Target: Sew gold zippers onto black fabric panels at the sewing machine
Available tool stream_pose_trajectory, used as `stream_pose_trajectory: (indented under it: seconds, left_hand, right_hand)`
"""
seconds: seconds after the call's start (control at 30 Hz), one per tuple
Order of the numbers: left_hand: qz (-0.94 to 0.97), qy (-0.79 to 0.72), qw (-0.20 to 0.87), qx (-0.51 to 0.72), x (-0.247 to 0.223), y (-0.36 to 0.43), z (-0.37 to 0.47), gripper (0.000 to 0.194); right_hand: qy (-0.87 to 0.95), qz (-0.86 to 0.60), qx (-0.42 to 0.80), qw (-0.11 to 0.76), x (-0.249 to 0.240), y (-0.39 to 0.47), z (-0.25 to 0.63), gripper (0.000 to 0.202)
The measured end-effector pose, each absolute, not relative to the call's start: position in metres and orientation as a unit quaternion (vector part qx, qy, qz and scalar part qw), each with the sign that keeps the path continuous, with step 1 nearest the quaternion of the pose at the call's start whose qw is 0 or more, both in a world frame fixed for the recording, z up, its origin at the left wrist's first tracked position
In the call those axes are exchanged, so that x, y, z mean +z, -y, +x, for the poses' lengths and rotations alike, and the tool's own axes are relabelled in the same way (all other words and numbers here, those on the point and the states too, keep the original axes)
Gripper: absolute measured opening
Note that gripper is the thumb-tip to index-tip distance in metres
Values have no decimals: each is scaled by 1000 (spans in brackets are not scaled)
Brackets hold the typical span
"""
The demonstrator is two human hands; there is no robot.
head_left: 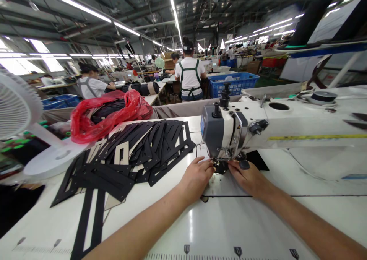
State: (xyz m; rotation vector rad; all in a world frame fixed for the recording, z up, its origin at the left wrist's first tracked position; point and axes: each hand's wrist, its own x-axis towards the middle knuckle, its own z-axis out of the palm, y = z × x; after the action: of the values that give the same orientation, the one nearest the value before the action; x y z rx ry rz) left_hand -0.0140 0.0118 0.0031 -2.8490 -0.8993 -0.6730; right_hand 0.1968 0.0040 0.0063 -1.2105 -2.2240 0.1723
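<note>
At the needle of a white and grey sewing machine, my left hand comes in from the left. Its bent fingers grip the near edge of a small black piece under the presser foot. On the other side my right hand pinches the same area, its fingertips partly behind a dark round knob. Another black flat part shows behind my right hand; whether it joins the piece at the needle I cannot tell. Left of the machine lies a loose heap of black cut frames with slots and small holes.
A red plastic bag with black material sits behind the heap. A white fan stands at the left. Thread cones rise at the right. Beyond the table are a blue basket and co-workers, one in a green-strapped apron.
</note>
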Motion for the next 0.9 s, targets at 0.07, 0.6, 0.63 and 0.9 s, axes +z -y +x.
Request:
stream_pose_trajectory:
  seconds: [0.07, 0.6, 0.63, 0.9]
  left_hand:
    - [-928, 292, 34, -228, 3, -12, -16, 18]
    - [-926, 281, 51, -247, 3, -15, -17, 16]
    - [-927, 279, 51, -247, 3, -15, -17, 16]
    - [-930, 272, 54, -242, 3, -17, -16, 16]
  right_hand:
    - [834, -462, 75, 293, 10, -2, 195, 30]
    - [830, -467, 43, 302, -7, -10, 197, 26]
    - [830, -467, 41, 301, -8, -11, 198, 26]
    - [837, -463, 15, 289, -13, -11, 196, 26]
